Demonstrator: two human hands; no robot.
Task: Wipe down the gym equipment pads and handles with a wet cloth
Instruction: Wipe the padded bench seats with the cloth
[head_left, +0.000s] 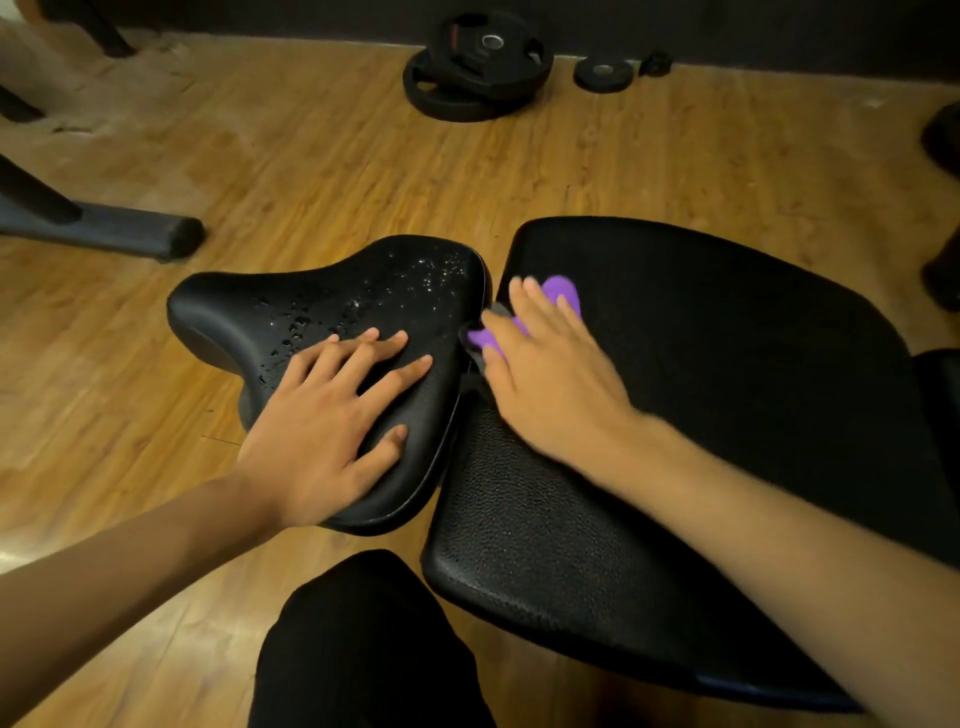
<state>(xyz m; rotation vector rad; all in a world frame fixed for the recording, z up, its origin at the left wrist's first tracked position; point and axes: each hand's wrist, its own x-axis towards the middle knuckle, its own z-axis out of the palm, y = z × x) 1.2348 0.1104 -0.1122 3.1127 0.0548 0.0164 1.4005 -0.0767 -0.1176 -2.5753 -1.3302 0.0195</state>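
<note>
1. Purple cloth: mostly hidden under the right hand, with scraps showing past the fingertips and beside the thumb. It lies at the left edge of the large black pad, next to the saddle-shaped pad.
2. Right hand: blurred, palm down, fingers straight and close together, pressing the cloth.
3. Left hand: flat on the saddle-shaped pad's near end, fingers spread; droplets beyond.
4. Weight plates: far, on the floor.

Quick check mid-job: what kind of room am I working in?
Most likely a gym: black weight plates on the wood floor, a droplet-covered padded seat beside a larger pad, and a machine's base bar.
</note>
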